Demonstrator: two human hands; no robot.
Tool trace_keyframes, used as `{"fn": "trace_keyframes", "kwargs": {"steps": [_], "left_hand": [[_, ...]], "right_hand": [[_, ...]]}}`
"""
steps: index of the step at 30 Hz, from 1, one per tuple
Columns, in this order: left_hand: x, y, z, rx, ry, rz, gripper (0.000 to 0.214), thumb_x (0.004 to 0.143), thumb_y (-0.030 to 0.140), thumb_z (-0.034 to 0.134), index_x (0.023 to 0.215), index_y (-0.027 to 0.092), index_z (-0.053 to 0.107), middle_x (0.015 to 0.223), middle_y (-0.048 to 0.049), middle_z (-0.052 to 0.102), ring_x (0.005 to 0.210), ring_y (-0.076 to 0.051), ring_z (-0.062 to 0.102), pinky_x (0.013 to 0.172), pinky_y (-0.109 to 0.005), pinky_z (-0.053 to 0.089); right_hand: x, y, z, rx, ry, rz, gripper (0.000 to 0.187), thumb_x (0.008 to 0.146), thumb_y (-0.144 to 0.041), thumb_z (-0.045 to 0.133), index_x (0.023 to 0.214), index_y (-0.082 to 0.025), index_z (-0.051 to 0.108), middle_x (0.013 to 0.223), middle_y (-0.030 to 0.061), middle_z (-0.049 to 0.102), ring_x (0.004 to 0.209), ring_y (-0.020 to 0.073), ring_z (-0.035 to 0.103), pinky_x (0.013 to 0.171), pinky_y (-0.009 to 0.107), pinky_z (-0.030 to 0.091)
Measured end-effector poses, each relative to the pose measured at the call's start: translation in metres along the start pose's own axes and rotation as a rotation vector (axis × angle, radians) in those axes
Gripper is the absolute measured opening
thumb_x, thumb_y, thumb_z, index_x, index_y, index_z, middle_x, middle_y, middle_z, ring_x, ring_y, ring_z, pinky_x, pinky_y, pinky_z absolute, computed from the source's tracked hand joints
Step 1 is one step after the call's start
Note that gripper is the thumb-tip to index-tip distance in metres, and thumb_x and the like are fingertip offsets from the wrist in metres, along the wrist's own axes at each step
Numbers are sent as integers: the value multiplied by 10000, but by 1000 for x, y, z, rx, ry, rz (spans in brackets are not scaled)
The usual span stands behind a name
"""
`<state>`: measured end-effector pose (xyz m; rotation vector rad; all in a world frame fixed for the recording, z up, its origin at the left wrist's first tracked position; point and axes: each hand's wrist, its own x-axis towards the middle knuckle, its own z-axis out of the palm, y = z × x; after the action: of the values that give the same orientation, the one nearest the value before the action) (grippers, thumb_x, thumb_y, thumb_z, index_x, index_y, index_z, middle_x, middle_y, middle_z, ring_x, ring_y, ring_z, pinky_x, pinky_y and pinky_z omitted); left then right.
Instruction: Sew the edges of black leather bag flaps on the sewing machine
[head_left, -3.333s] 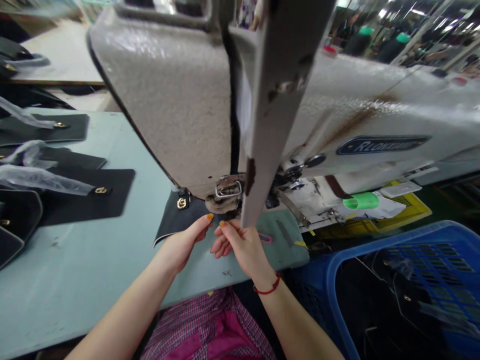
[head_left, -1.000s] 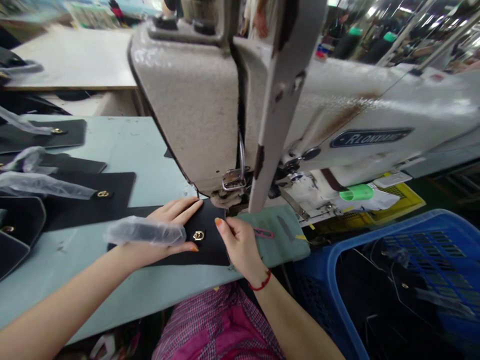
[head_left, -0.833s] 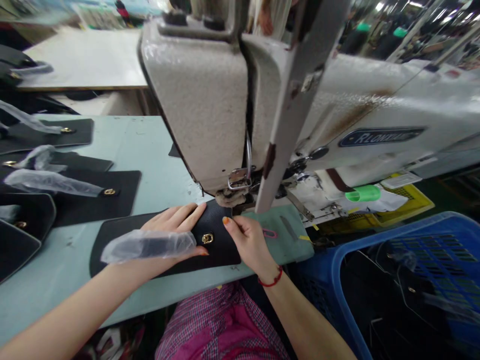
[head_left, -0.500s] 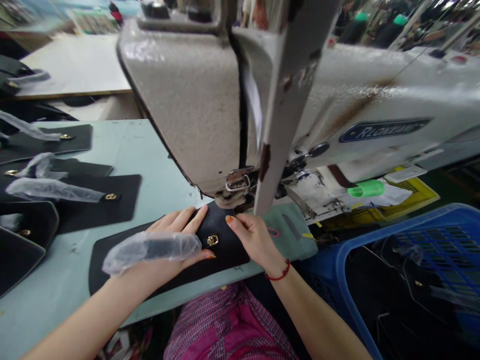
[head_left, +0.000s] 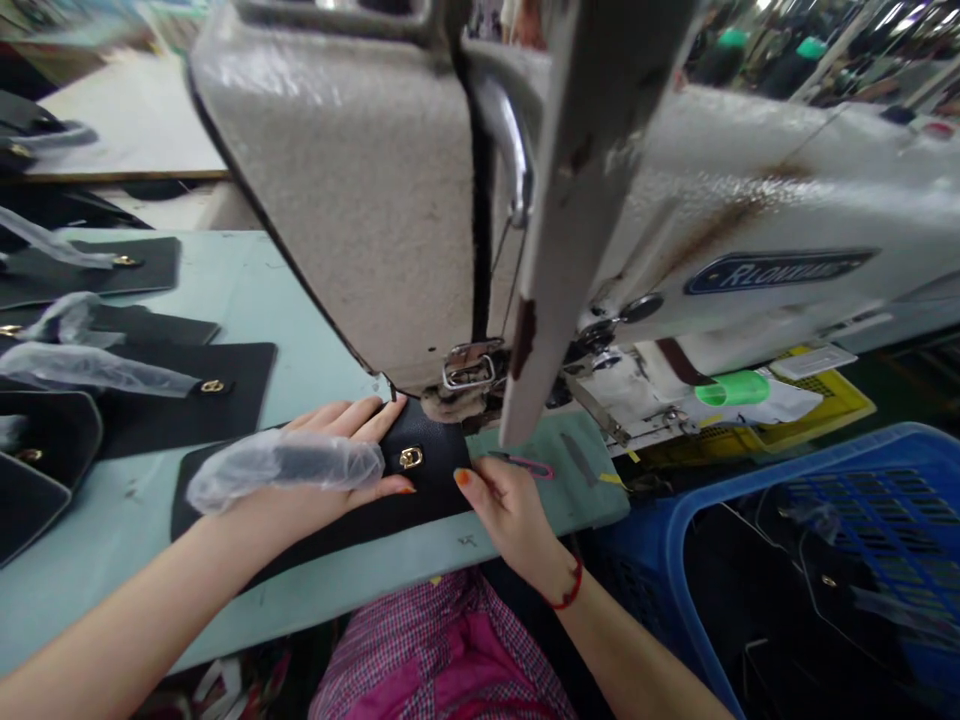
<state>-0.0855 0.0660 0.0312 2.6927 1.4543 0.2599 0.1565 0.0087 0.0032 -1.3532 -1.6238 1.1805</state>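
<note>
Pressing w/ fingers spread, L hand (head_left: 307, 510) lies on black panel (head_left: 435, 485), beneath wrapped strap (head_left: 285, 465); R hand (head_left: 514, 510), fingers curled, at panel's R edge, grip: can't tell. Panel on table (head_left: 142, 520), far edge below mach. head (head_left: 352, 200): judged part done, not yet clear. Similar pcs. (head_left: 240, 400) at L, more in blue crate (head_left: 673, 560); done or pending: can't tell.
</note>
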Motion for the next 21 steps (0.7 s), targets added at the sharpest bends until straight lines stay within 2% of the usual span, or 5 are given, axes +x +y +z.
{"fn": "trace_keyframes", "kwargs": {"steps": [5, 8, 12, 15, 21], "left_hand": [[3, 5, -8, 55, 10, 37, 817, 794, 794, 387, 1269, 163, 596, 1129, -195, 661, 1007, -373, 622, 876, -475, 477], [4, 9, -15, 96, -35, 50, 852, 811, 793, 319, 1257, 121, 590, 1138, -201, 648, 994, -352, 618, 879, -460, 479], [4, 8, -16, 131, -90, 58, 801, 821, 766, 359, 1238, 124, 597, 1214, -189, 618, 1061, -341, 588, 924, -440, 449], [6, 4, -14, 127, -94, 73, 783, 841, 744, 360, 1268, 129, 591, 1225, -190, 619, 1090, -342, 575, 955, -432, 421], [13, -7, -14, 49, -68, 70, 884, 844, 784, 199, 1355, 155, 552, 1255, -169, 630, 1065, -339, 602, 961, -424, 397]], "right_hand": [[-28, 24, 3, -5, -47, -5, 369, 1001, -373, 432, 738, -170, 593, 757, 28, 698, 698, 126, 636, 605, 222, 384], [-29, 27, 6, 16, -24, -31, 376, 994, -354, 453, 731, -165, 643, 740, 25, 712, 688, 118, 653, 624, 209, 418], [-26, 24, 8, 88, -44, 1, 410, 993, -367, 457, 720, -153, 676, 700, 30, 702, 657, 110, 656, 621, 192, 454], [-25, 22, 7, 180, -69, 41, 425, 985, -399, 469, 716, -144, 676, 691, 45, 700, 651, 121, 666, 625, 197, 488], [-16, 10, 5, 331, -86, 112, 451, 960, -451, 499, 686, -130, 658, 658, 59, 691, 599, 125, 656, 595, 204, 513]]}}
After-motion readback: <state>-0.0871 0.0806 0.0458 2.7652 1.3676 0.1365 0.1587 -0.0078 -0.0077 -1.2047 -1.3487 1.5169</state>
